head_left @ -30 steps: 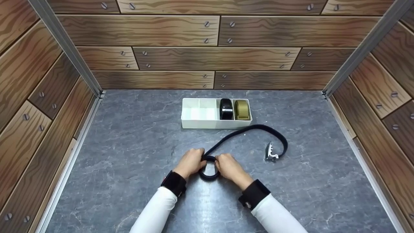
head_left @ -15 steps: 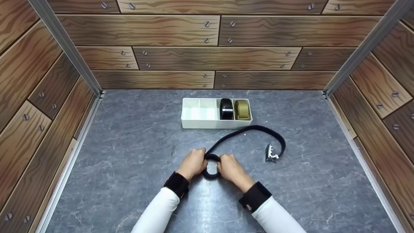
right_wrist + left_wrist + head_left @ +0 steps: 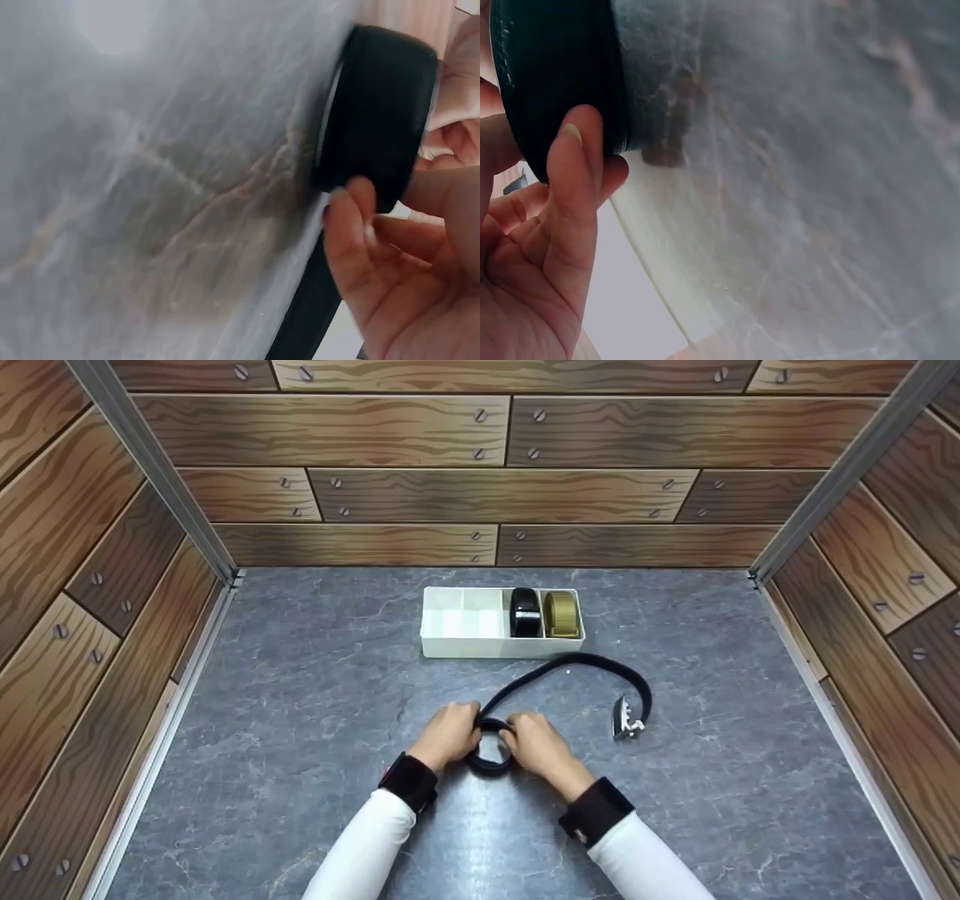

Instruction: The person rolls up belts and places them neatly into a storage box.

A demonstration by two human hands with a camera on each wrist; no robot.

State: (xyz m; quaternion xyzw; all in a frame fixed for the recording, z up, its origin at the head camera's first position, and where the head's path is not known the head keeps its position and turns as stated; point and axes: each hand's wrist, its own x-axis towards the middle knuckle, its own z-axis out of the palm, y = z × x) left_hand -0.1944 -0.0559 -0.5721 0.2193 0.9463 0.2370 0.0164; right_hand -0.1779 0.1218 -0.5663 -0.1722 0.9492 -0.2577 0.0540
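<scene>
A black belt (image 3: 606,661) lies partly wound into a ring standing on its edge on the grey surface. Its free strap curves away to the right and ends in a silver buckle (image 3: 628,720). My left hand (image 3: 448,733) pinches the ring's left side, where the strap leaves it. On the opposite side, my right hand (image 3: 537,744) holds the ring between thumb and fingers. The left wrist view shows fingertips against the edge of the wound belt (image 3: 562,75). In the right wrist view, thumb and fingers grip the rolled belt (image 3: 379,112) from below.
Behind the belt stands a white divided box (image 3: 499,649). A rolled black belt (image 3: 525,613) and an olive rolled strap (image 3: 561,615) sit in its right compartments. Wood-patterned walls (image 3: 495,495) enclose the grey surface (image 3: 315,660) at the back and sides.
The free strap has drawn in toward the ring, its outer bend shifting left. The buckle has turned and slid slightly left. Both hands stay at the ring with small shifts.
</scene>
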